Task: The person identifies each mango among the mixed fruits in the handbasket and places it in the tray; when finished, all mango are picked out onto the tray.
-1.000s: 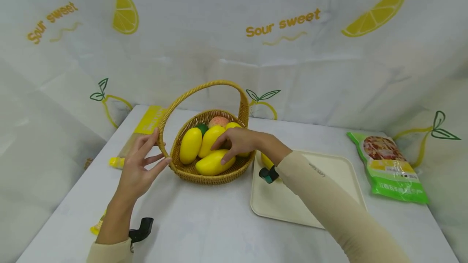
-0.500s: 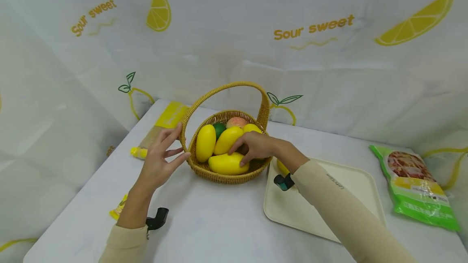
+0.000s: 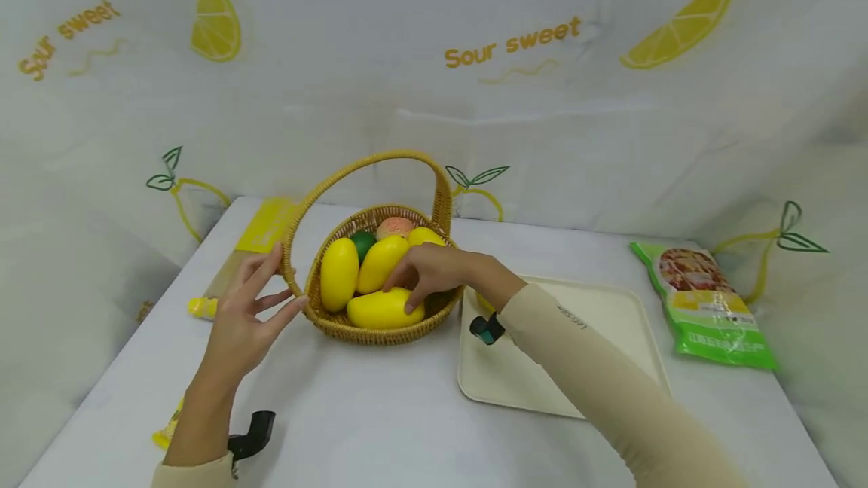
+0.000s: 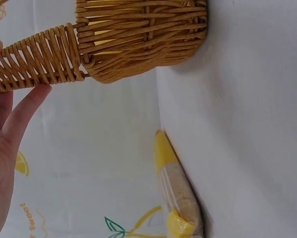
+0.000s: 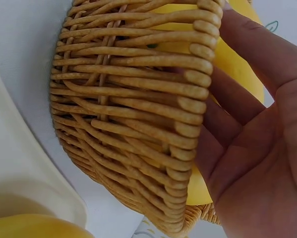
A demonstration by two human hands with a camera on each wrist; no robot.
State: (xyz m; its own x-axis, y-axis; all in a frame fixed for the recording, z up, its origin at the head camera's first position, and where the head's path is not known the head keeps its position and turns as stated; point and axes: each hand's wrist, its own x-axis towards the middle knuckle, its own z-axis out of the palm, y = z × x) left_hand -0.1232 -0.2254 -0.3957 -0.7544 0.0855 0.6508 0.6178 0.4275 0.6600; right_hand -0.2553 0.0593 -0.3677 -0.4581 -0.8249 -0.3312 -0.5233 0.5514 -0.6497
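White fabric backdrop [image 3: 339, 89] printed with lemon motifs, white table [image 3: 380, 413] in front of it. The piece you're handling is the glossy yellow mango-shaped fruit [image 3: 380, 312], lying on its side at the near edge inside the tan woven wicker basket [image 3: 380, 336]. Your right hand [image 3: 434, 266] pinches it, thumb on the right end, fingertips on top. Your left hand [image 3: 240, 330] pinches the foot of the tall arched wicker handle [image 4: 39, 59] between thumb and fingers.

For this step: get the thumb well round the end, since that skin looks slick. Keep knuckles clear of the rim and of the other yellow fruits [image 3: 339, 275]. Light pressure on the handle should be enough; pull hard and the basket could tip.

Further back in the basket: a dark green round fruit [image 3: 362, 242] and a pinkish-orange one [image 3: 395, 227]. To your right, a cream rectangular tray [image 3: 617, 337] with a yellow fruit [image 5: 34, 228] on it.

Writing: backdrop reads "Sour sweet" twice in orange. The green plastic food bag [image 3: 712, 307] carries pale characters, too small to read. Can't make out the yellow-and-clear pouch [image 3: 264, 228] lettering, nor the print on your beige right sleeve [image 3: 603, 367].
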